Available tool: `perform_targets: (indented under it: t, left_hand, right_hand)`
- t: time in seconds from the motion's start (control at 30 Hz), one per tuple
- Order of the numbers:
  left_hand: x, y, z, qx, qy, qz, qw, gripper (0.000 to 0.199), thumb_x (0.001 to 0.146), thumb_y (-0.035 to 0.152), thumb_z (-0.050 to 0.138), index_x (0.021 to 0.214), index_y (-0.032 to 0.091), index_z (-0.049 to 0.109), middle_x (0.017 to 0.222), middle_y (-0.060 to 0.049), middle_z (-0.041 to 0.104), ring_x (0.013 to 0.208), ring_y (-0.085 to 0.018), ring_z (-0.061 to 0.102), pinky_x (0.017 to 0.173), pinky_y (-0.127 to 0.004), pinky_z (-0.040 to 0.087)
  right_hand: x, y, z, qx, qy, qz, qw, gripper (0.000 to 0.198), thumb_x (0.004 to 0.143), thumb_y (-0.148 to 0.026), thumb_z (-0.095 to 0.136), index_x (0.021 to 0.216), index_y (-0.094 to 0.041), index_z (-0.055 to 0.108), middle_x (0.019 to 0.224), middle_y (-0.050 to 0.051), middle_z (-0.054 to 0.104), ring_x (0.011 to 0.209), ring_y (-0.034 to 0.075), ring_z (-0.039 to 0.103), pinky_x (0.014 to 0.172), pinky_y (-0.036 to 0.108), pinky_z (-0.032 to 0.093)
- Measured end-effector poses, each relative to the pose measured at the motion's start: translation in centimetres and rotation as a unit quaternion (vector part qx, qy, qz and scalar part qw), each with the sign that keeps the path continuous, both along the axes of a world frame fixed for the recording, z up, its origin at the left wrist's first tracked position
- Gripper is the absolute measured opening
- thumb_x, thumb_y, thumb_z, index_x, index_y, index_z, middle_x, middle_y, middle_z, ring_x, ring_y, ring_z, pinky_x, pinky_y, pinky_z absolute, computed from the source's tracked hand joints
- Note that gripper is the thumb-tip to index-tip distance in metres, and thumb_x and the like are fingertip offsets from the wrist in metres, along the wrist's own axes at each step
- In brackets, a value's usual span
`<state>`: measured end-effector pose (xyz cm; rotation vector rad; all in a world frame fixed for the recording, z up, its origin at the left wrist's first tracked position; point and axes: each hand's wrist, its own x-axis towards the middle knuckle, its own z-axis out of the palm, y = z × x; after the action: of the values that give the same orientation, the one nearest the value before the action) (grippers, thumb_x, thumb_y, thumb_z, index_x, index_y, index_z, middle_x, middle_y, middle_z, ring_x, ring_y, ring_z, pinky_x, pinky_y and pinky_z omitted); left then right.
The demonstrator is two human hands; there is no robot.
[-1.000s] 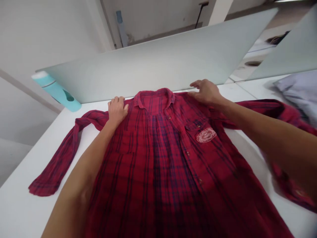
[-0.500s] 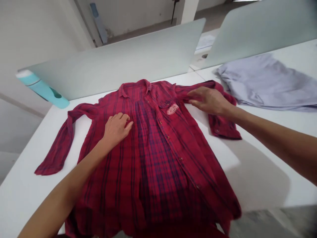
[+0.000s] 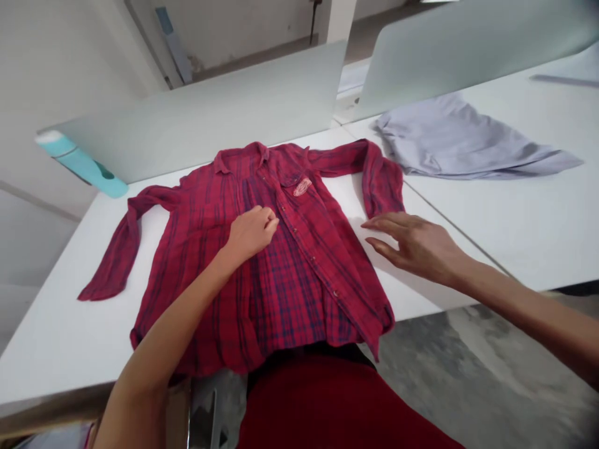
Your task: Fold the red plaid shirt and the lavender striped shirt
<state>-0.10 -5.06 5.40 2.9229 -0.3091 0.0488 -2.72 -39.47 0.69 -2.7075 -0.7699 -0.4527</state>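
Shirt (image 3: pixel 276 262): flat on white table (image 3: pixel 56 330), long axis near to far, collar (image 3: pixel 243 156) far
Left hand (image 3: pixel 253 232): nearer, over its middle, curled; grip I cannot tell
Right hand (image 3: pixel 416 246): wide, empty, at right of it

Office-like space: white desks (image 3: pixel 524 231), frosted partitions (image 3: pixel 224 115).

Plaid shirt (image 3: pixel 285 268) on white table (image 3: pixel 51 337)
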Motion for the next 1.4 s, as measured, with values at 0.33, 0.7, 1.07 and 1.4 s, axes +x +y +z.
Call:
perform_targets:
  t: [0.33,0.7,1.07,1.4]
  left_hand:
    - [-1.7,9.0,-2.6,0.044,-0.069,0.089,0.993,0.05,0.106,0.029,0.032,0.149,0.018,0.056,0.152,-0.016,0.061,0.142,-0.029,0.055,0.119,-0.05,0.043]
    - [-0.3,14.3,-5.7,0.059,-0.049,0.167,0.983,0.063,0.107,0.049,0.033,0.163,0.02,0.044,0.171,-0.016,0.039,0.161,-0.033,0.033,0.128,-0.059,0.03]
    - [-0.5,15.3,-5.8,0.067,-0.055,0.169,0.982,0.067,0.106,0.054,0.028,0.164,0.024,0.042,0.172,-0.014,0.038,0.161,-0.031,0.033,0.129,-0.055,0.027]
    - [-2.5,10.9,-4.0,0.036,-0.139,0.104,0.984,0.054,0.106,0.039,0.038,0.154,0.02,0.053,0.164,-0.019,0.048,0.154,-0.029,0.043,0.125,-0.052,0.034]
  right_hand:
    - [4.2,3.7,1.0,-0.047,0.175,-0.176,0.967,0.05,0.103,-0.044,0.042,0.128,-0.017,0.076,0.129,0.016,0.074,0.107,0.034,0.073,0.078,0.039,0.051]
    - [8.7,8.5,-0.4,-0.003,0.145,-0.23,0.962,0.04,0.098,-0.044,0.053,0.119,-0.019,0.076,0.113,0.02,0.076,0.105,0.04,0.073,0.086,0.051,0.056]
    - [7.9,7.1,-1.8,0.034,0.117,-0.221,0.968,0.044,0.099,-0.053,0.048,0.109,-0.022,0.077,0.113,0.018,0.076,0.101,0.038,0.072,0.08,0.05,0.056]
    - [3.4,5.7,-0.8,0.024,0.169,-0.21,0.963,0.045,0.099,-0.051,0.051,0.121,-0.021,0.076,0.101,0.012,0.079,0.095,0.035,0.074,0.074,0.042,0.054]
